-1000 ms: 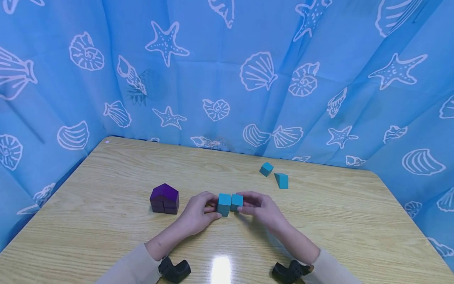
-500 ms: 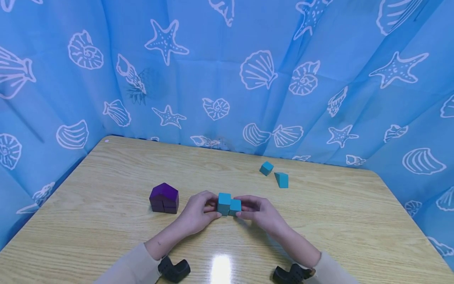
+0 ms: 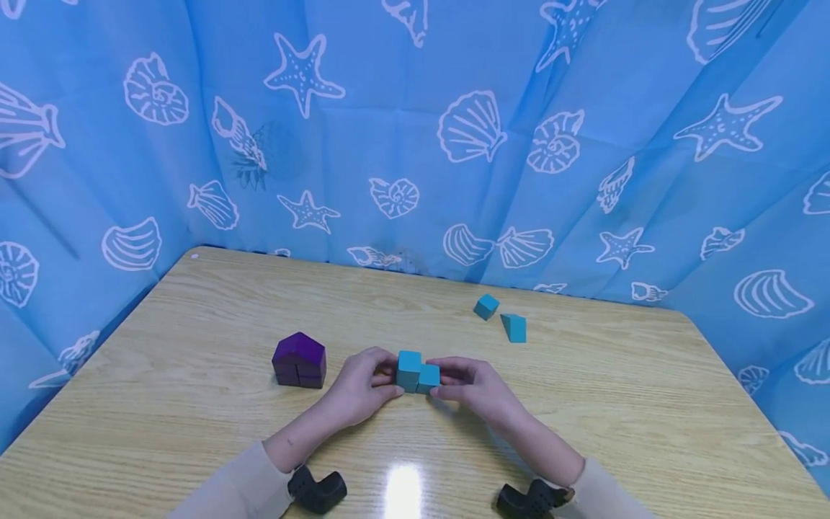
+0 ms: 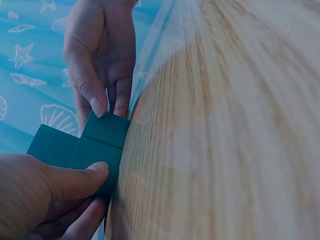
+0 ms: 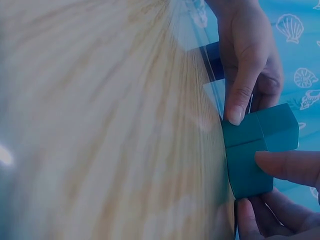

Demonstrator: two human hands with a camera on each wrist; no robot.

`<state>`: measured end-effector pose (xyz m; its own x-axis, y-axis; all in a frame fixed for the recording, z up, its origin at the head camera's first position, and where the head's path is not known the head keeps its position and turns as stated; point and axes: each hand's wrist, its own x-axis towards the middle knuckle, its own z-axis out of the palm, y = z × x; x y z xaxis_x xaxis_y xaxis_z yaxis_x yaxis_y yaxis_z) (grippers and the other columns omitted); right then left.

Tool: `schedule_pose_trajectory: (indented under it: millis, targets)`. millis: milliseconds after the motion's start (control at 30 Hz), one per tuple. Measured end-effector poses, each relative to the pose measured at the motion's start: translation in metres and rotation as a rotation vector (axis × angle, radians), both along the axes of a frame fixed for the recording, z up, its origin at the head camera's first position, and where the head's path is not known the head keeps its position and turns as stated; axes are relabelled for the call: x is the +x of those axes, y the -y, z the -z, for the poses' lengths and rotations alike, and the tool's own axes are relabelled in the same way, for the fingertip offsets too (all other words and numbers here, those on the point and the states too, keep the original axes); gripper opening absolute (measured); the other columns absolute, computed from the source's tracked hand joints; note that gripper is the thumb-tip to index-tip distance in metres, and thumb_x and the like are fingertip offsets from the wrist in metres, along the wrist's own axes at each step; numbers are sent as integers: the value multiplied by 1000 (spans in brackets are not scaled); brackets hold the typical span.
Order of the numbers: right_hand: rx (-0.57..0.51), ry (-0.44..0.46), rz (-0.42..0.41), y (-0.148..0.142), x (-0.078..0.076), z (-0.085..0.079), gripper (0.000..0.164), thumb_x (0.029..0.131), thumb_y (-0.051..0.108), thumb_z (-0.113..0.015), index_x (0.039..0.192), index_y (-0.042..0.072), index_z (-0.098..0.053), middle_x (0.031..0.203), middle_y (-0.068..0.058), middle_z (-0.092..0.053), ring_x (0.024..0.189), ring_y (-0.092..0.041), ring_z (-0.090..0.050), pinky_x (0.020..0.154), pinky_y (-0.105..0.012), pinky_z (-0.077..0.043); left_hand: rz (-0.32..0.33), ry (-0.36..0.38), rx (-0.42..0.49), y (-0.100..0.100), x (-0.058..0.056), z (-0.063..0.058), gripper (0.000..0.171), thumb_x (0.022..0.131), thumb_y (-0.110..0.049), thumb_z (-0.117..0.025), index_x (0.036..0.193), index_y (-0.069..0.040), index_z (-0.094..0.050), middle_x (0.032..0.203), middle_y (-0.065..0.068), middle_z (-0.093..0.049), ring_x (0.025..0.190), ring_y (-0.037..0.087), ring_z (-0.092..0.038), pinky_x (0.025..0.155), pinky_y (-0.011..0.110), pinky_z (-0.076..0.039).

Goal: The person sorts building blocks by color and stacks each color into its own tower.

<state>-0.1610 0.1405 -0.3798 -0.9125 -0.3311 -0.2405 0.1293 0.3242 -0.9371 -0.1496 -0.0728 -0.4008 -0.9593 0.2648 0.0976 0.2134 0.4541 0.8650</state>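
Note:
Two blue blocks stand one on the other, and a single blue block [image 3: 429, 378] sits against their right side. My left hand [image 3: 359, 387] pinches the lower block [image 4: 95, 156] of the stack, thumb on its near face. The upper block [image 3: 409, 362] rests on top, level with the fingers' upper edge. From the right, my right hand [image 3: 475, 383] grips the single block between thumb and fingers; its thumb lies on the near face in the right wrist view. Both lower blocks sit at the tabletop, side by side with a thin seam between them.
Left of the hands stands a purple house-shaped block build [image 3: 300, 360]. Farther back on the right lie a small blue block [image 3: 486, 307] and a blue wedge-shaped block [image 3: 515, 328]. A blue shell-print curtain [image 3: 402, 144] hangs behind the wooden table [image 3: 616, 404].
My right hand has slid the single block slightly left and toward me, snug against the stack. The left hand has kept its hold on the lower block.

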Motion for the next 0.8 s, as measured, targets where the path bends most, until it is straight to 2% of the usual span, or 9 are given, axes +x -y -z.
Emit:
schedule_pose_trajectory:
  millis: [267, 367, 533, 800]
  targets:
    - [-1, 1, -33, -5, -6, 1, 54, 82, 15, -75, 131, 4, -57, 133, -14, -58, 123, -28, -54, 103, -34, -48, -2, 6, 0, 0, 0, 0, 31, 82, 2, -71, 111, 2, -62, 103, 9, -61, 99, 23, -61, 84, 26, -58]
    - [-14, -19, -21, -10, -9, -3, 54, 84, 17, -73, 132, 1, -55, 133, -16, -57, 123, -28, -53, 104, -34, -47, -2, 3, 7, 0, 0, 0, 31, 82, 3, -71, 111, 3, -62, 103, 10, -61, 100, 23, -61, 84, 26, -58]
    - [12, -73, 50, -15, -16, -6, 48, 87, 17, -70, 130, 1, -56, 130, -16, -59, 119, -27, -57, 102, -36, -48, -11, 7, 9, 0, 3, -1, 31, 82, 3, -71, 111, 3, -62, 103, 9, -61, 100, 23, -61, 84, 27, -58]
    - [-23, -82, 239, -20, -28, -4, 41, 89, 9, -66, 128, -1, -56, 129, -18, -58, 114, -22, -59, 91, -24, -53, 7, -2, 21, 0, 4, -2, 31, 83, 3, -70, 113, 4, -61, 104, 11, -61, 102, 26, -61, 86, 27, -57]
